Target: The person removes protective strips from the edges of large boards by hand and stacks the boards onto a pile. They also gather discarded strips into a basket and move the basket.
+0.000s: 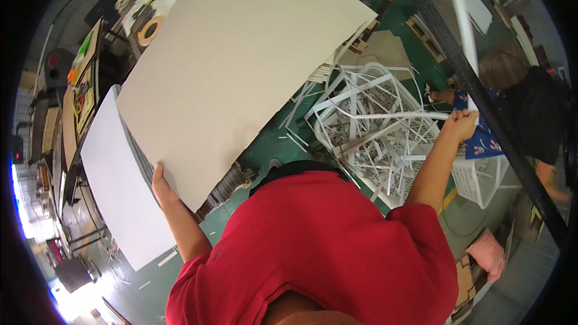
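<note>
A broad beige board (241,66) covered most of the centre, lying on a stack whose layered edges showed below its near side. A white sheet (123,174) slanted down just left of it, over the green floor (262,144). To the board's right stood a white lattice basket (323,131), heaped with tangled pale offcuts, and a black bar (489,108) crossed diagonally beyond. One white strip (397,116) stretched above the heap to the right hand (462,125), which was clenched around it. The left hand (166,192) touched the board's near left edge, its fingers partly hidden, so whether it was grasping could not be told. Farther off, a tan roll (142,37) sat near the board's far left edge.
</note>
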The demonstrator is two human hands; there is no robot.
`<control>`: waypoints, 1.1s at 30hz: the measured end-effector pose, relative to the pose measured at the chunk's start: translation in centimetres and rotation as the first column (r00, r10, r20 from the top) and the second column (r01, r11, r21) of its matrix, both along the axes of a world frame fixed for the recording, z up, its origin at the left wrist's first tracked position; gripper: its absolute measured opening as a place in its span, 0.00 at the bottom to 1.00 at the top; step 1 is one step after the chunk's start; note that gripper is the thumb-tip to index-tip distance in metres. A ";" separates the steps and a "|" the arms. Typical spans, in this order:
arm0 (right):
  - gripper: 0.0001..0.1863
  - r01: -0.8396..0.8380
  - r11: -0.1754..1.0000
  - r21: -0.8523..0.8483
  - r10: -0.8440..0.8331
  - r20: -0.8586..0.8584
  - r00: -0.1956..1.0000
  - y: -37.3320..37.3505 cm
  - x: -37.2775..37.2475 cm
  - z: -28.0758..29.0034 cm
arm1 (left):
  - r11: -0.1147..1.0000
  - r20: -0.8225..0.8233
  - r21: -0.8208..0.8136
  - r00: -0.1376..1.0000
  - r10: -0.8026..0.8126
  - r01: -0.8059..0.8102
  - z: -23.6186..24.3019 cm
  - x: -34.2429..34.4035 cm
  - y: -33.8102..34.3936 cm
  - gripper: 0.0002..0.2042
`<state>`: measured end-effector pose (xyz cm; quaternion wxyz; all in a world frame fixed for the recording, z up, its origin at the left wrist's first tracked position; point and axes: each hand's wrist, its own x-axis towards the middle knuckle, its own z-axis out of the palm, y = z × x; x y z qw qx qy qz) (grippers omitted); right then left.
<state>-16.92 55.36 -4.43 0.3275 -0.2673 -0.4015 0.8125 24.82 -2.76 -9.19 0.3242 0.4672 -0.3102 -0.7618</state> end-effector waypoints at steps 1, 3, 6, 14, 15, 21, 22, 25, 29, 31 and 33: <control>0.14 0.083 0.980 0.181 -0.103 0.107 0.989 0.9 1.4 -1.3 | 0.999 -0.012 0.029 1.000 -0.024 0.025 -0.2 0.3 -0.1 0.17; 0.14 0.280 0.917 0.286 -0.339 0.186 0.922 6.5 1.8 -8.4 | 0.997 -0.037 0.054 0.998 -0.059 0.061 -0.3 -0.1 -0.2 0.18; 0.17 0.277 0.910 0.310 -0.405 0.510 0.759 8.0 6.3 -10.7 | 0.998 -0.039 0.042 0.998 -0.054 0.056 -0.3 0.4 -0.5 0.18; 0.24 -0.252 0.504 0.826 -0.763 0.563 0.318 28.9 17.2 -17.6 | 0.984 0.095 -0.036 0.980 -0.173 0.177 1.6 1.9 -4.9 0.19; 0.24 -0.005 0.645 0.764 -0.724 0.613 0.317 25.7 16.6 -12.9 | 0.982 0.092 -0.048 0.979 -0.180 0.185 2.1 2.4 -4.4 0.19; 0.22 0.266 0.660 0.702 -0.721 0.692 -0.037 26.8 19.6 -10.0 | 0.972 0.173 -0.062 0.962 -0.211 0.225 1.9 2.1 -3.8 0.21; 0.22 0.326 0.662 0.675 -0.700 0.712 -0.050 26.2 20.0 -9.4 | 0.971 0.211 -0.096 0.958 -0.194 0.218 2.1 1.9 -3.2 0.21; 0.21 -0.820 0.549 0.162 -0.744 0.541 -0.391 28.3 23.3 -11.8 | 0.979 0.196 -0.047 0.963 -0.187 0.199 2.0 2.0 -2.8 0.21; 0.18 -0.098 0.823 0.560 -0.568 0.813 -0.127 29.9 23.1 -20.4 | 0.963 0.116 0.019 0.956 -0.270 0.269 1.1 2.0 -2.0 0.21; 0.17 -0.198 0.885 0.421 -0.441 0.894 -0.072 28.9 22.2 -22.6 | 0.958 0.072 0.064 0.956 -0.283 0.279 0.4 2.4 -2.4 0.21; 0.15 -0.320 0.893 0.317 -0.377 0.915 -0.144 26.2 19.5 -24.3 | 0.957 0.066 0.060 0.955 -0.288 0.284 -0.4 3.2 -3.2 0.21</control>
